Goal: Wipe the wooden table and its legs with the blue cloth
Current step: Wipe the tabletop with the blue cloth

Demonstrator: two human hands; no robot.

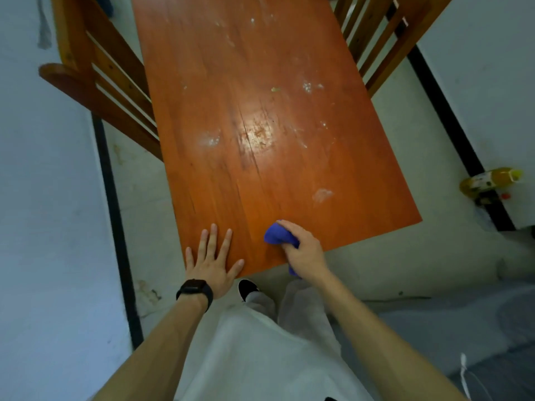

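Right hand (305, 251) grips bunched cloth (277, 233), pressed on bench (260, 82) near front edge; cloth tail hangs below edge. Left hand (212, 263) flat, fingers spread, bracing on front corner. Step, by my reading: top wipe just starting at near end. White smudges (209, 139) and crumb (275, 89) remain farther up; legs not in view, likely undone. Next move likely calls for long strokes away from body, leaning forward, past glare patch. Chairs (95, 82) flank both sides.

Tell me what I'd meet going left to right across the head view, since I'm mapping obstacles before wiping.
In order: left chair → left hand → blue cloth → right chair → yellow bottle.
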